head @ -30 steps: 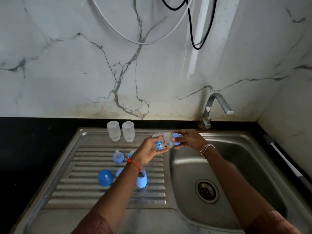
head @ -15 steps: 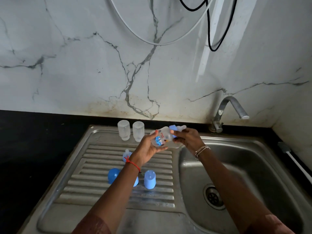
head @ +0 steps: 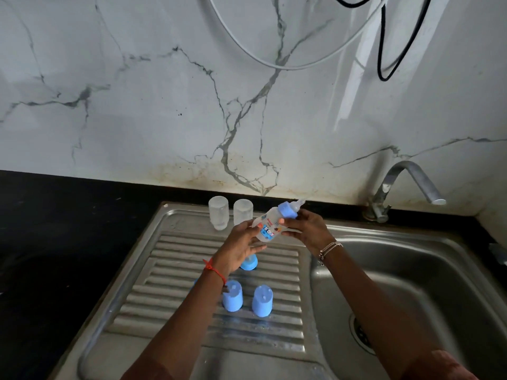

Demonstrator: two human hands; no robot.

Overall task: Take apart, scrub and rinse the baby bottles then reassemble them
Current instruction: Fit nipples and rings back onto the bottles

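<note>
Head view, near to far. Both forearms reach in from the bottom edge over a steel drainboard [head: 170, 272]. To the right is the sink basin [head: 428, 272], with its drain [head: 361, 335] partly cut off by the right arm.

Two blue caps [head: 232, 296] stand mouth-down side by side on the ridges, close but apart. The left one sits just beside the left wrist, which wears a red thread [head: 214, 270]. Beyond them a blue collar piece [head: 249, 264] rests on the ridges, half hidden under the left hand.

Left hand [head: 241, 244]: thumb up, fingers only slightly bent, gripping the base end of a baby bottle [head: 270, 225] between them. Right hand [head: 308, 231]: bracelet [head: 330, 247] at the wrist, thumb on the printed label, fingers wrapped behind the bottle's upper half. The bottle is in the air over the drainboard's far right part. It is tilted, with the blue screw ring [head: 287, 209] and clear teat [head: 300, 202] pointing up and to the right.

Behind it, two clear bottle bodies [head: 218, 212] stand mouth-down near the back rim of the drainboard, next to each other.

A black counter [head: 55, 229] runs to the left. The tap [head: 406, 182] is at the far right corner, its spout over the basin. The marble wall [head: 137, 119] is stained near its foot. A white cable [head: 274, 64] and a black cable [head: 382, 50] hang in loops above.
</note>
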